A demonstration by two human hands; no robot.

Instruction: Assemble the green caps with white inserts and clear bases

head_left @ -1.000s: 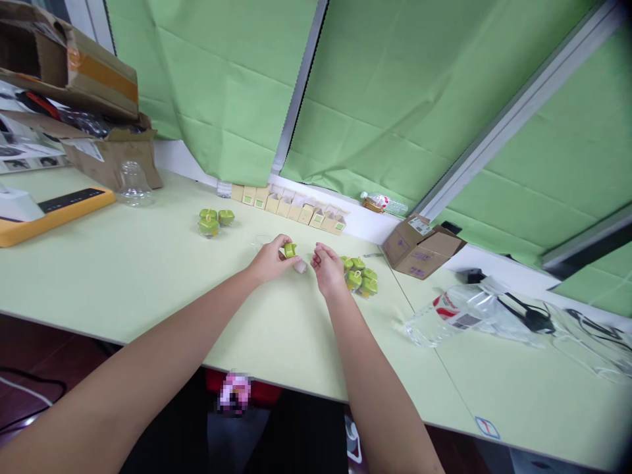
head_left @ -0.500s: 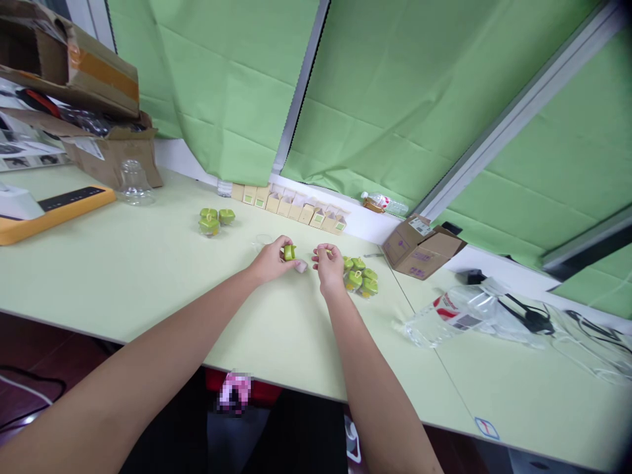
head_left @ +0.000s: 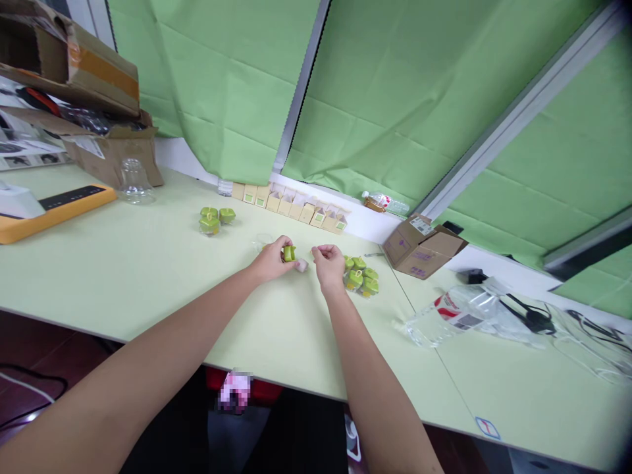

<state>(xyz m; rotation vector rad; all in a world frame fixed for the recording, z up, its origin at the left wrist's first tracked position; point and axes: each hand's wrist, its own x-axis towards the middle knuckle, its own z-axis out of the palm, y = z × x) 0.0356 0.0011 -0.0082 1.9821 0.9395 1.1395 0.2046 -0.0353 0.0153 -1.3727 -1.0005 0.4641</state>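
Note:
My left hand [head_left: 271, 261] is closed around a small green lid [head_left: 289, 253], held just above the table. A small pale, whitish piece [head_left: 301, 265] shows at its thumb tip; whether it is held or lies on the table I cannot tell. To the right, my right hand [head_left: 329, 265] has thumb and forefinger pinched together, and what is between them is too small to name. Beside that hand stands a group of several clear little tubs with green lids [head_left: 369, 286]. Partly behind my left hand is a clear plastic piece [head_left: 263, 239].
Three more green-lidded tubs [head_left: 210, 225] stand to the left. Along the wall runs a row of small cardboard boxes [head_left: 291, 205]. A cardboard box [head_left: 419, 249] and a large clear bottle [head_left: 451, 309] are at the right, an orange-edged device [head_left: 74, 209] at the left.
The fingers of my right hand have drawn closer together and turned slightly. My left hand stays almost still with the green lid.

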